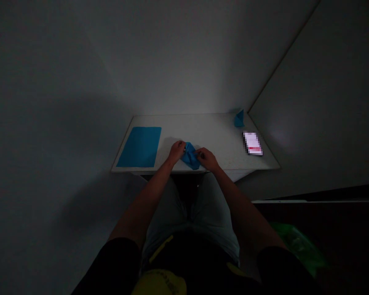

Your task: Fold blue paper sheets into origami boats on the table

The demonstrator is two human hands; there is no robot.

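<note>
My left hand point(176, 150) and my right hand point(207, 159) both pinch a folded piece of blue paper point(190, 156) from either side, near the front edge of a white table point(215, 135). Part of the paper is hidden by my fingers. To the left lies a flat blue sheet point(139, 146), well away from my left hand. At the far right corner stands a small folded blue paper shape point(239, 119), possibly a boat. Nearer the right edge lies a phone point(252, 143) with a lit, blurred screen.
White walls meet behind the table's far edge and right side. My legs are below the table's front edge. A green plastic bag point(298, 246) lies low on the right, and a yellow object point(158, 284) shows at the bottom of the view.
</note>
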